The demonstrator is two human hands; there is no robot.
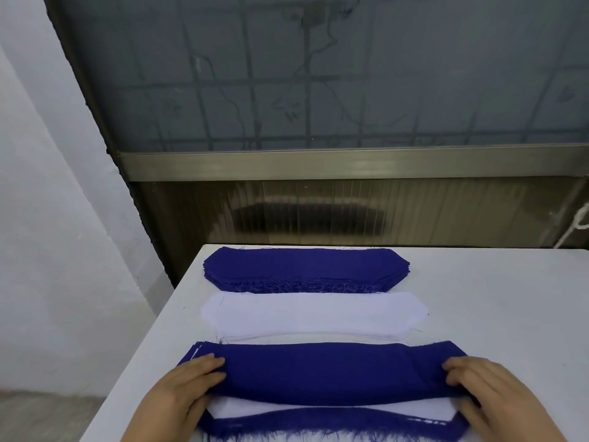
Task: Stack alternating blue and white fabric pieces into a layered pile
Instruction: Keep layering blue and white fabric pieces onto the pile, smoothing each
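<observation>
A stack of blue fabric pieces (302, 267) lies at the far end of the white table. In front of it sits a stack of white fabric pieces (314, 315). Nearest me is the layered pile (331, 419), showing a white layer over a frayed blue one. A top blue piece (331, 371) is held across the pile, its near edge lifted. My left hand (181, 390) grips that piece's left end with curled fingers. My right hand (490, 393) grips its right end the same way.
The white table (497, 298) ends at a left edge that runs diagonally toward me. Behind it stands a frosted window with a metal sill (350, 164). A white wall (47, 218) is on the left and a white cord (577, 228) hangs at far right.
</observation>
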